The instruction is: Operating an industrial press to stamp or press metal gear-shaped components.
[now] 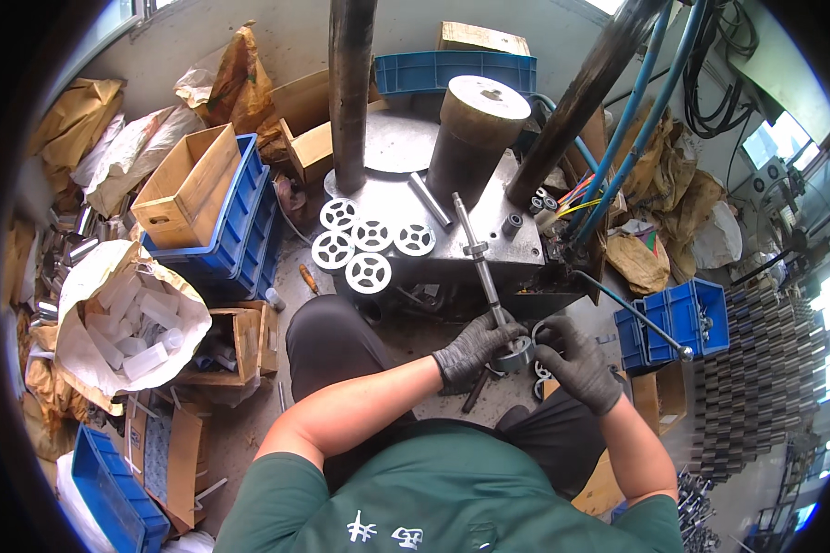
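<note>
My left hand (478, 348), in a dark grey glove, is closed around the lower end of a long stepped metal shaft (485, 278). The shaft slants up and away over the front edge of the press table. A thick round metal part (515, 356) sits at its near end, beside my left fingers. Just right of it, my right hand (576, 361), gloved too, pinches what looks like a thin metal ring (537, 330). Several white spoked discs (369, 273) lie on the table's left front. A plain metal tube (430, 200) rests behind them.
The metal table (516, 247) carries a heavy cylinder (478, 138) between dark posts (349, 101). Small bearings (513, 223) lie at its right. Blue crates (240, 230) and a sack of plastic pieces (143, 332) stand left. A ball-ended lever (650, 323) and blue bin (682, 318) are right.
</note>
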### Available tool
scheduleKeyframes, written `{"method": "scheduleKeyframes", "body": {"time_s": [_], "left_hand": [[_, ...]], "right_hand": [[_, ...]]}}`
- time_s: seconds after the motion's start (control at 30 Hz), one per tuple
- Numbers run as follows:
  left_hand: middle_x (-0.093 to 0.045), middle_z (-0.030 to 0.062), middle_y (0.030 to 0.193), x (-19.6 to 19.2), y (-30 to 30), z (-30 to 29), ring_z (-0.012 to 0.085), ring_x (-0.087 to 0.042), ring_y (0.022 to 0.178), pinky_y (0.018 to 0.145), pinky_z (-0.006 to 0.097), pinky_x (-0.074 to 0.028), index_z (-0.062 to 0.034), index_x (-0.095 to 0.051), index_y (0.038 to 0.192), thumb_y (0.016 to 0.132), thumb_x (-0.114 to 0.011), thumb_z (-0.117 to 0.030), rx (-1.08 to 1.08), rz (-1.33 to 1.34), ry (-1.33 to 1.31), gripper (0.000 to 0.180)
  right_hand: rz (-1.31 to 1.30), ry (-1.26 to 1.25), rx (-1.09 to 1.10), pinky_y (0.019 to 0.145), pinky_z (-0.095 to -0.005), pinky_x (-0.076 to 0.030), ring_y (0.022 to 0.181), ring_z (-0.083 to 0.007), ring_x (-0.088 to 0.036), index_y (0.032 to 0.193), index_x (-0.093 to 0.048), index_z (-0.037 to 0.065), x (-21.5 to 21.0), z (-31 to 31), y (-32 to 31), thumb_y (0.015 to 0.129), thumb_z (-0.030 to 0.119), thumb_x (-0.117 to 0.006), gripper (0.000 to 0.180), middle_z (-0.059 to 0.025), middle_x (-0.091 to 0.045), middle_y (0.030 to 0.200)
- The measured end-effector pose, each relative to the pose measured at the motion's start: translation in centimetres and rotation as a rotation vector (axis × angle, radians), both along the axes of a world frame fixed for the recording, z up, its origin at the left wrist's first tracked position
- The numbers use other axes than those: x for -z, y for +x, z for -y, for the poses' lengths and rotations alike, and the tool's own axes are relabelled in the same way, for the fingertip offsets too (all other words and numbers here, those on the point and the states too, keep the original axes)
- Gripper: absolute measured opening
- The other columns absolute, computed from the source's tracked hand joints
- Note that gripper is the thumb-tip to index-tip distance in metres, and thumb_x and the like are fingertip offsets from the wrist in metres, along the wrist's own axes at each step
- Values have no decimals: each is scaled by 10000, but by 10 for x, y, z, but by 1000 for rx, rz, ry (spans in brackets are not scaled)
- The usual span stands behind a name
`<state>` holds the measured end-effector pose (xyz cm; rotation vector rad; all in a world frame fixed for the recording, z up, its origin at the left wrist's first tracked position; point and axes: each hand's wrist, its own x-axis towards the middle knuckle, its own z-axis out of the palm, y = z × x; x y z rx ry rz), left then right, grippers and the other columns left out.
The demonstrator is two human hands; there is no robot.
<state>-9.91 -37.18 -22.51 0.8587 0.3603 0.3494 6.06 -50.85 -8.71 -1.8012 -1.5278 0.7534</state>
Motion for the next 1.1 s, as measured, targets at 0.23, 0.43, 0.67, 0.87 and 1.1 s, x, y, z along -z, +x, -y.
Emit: {"method": "scheduleKeyframes", "body": {"time_s": [0.23, 0.43, 0.67, 0.87, 1.1], "left_hand": [[-672, 71, 1046, 37, 14, 15, 187, -676, 1059, 892, 350, -581, -57, -668, 1029, 1051, -727, -230, 8, -133, -44, 184], [-715, 143, 1239, 32, 18, 18, 237, -694, 1095, 891, 404, -610, -48, -608, 1192, 1079, -687, -288, 20, -38, -214, 277], [-686, 194, 1326, 32, 23, 11, 301, -709, 1133, 895, 476, -645, -71, -568, 1253, 1092, -670, -272, -2, -52, -311, 277], [-683, 205, 1300, 32, 29, 3, 342, -724, 1129, 922, 534, -649, -91, -566, 1239, 1087, -679, -265, -58, 3, -485, 257], [-711, 154, 1212, 5, 26, -8, 317, -729, 1074, 893, 524, -641, -92, -597, 1168, 1094, -653, -259, -78, 66, -589, 192]], "right_hand": [[849, 303, -119, 792, -476, -571, 907, -404, -707, 1079, -687, 29, -94, 37, 62, 854, 31, -749, 234, -185, -712, 1006], [967, -145, 35, 823, -502, -559, 922, -428, -684, 993, -714, 23, -125, 51, 105, 883, 120, -702, 147, -194, -687, 995], [779, -302, 126, 944, -476, -579, 1041, -429, -711, 1077, -757, 8, -114, 48, 119, 913, 193, -704, 253, -213, -721, 1141], [774, -304, 99, 1004, -446, -582, 1109, -412, -725, 1212, -757, 16, -116, 44, 115, 901, 202, -709, 366, -210, -724, 1276], [706, -270, 133, 1012, -432, -585, 1149, -398, -728, 1285, -738, 17, -115, 45, 111, 887, 157, -681, 427, -205, -715, 1335]]}}
